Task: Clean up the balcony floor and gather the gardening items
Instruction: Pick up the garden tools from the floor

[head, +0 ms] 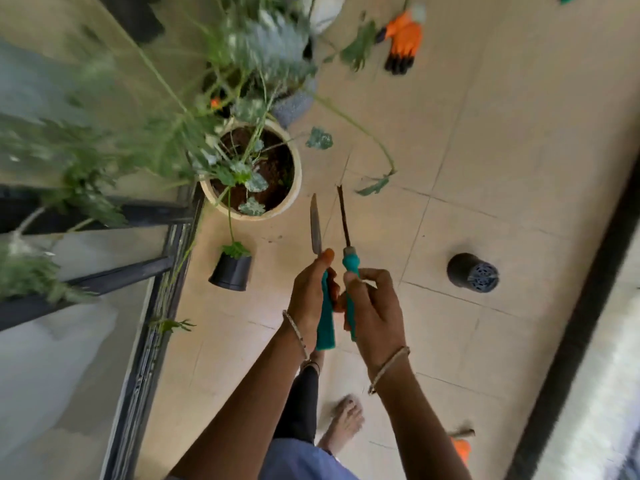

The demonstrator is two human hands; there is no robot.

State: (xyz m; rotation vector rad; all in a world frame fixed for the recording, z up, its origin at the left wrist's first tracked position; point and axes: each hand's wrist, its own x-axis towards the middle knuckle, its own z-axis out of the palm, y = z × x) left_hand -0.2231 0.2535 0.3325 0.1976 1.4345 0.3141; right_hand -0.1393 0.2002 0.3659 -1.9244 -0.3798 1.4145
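Left hand (311, 296) curls its fingers round a teal-handled blade (316, 226); right hand (375, 306) grips a second tool (346, 223), perhaps a weeder. The tiled floor (485, 168) bears a pot (291, 199) and a glove (403, 39).

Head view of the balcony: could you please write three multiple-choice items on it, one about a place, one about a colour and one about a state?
1. Where is the black pot that shows its holed base?
A) on the floor tiles
B) on a chair
C) on a shelf

2. What colour are the two tool handles?
A) red
B) teal
C) yellow

3. What is the right hand doing?
A) lying flat
B) hanging empty
C) gripping a tool

Answers:
1 A, it lies tipped on the tiles.
2 B, the flat-bladed tool in the left hand and the narrow tool both have teal handles.
3 C, its fingers curl round the narrow tool's handle.
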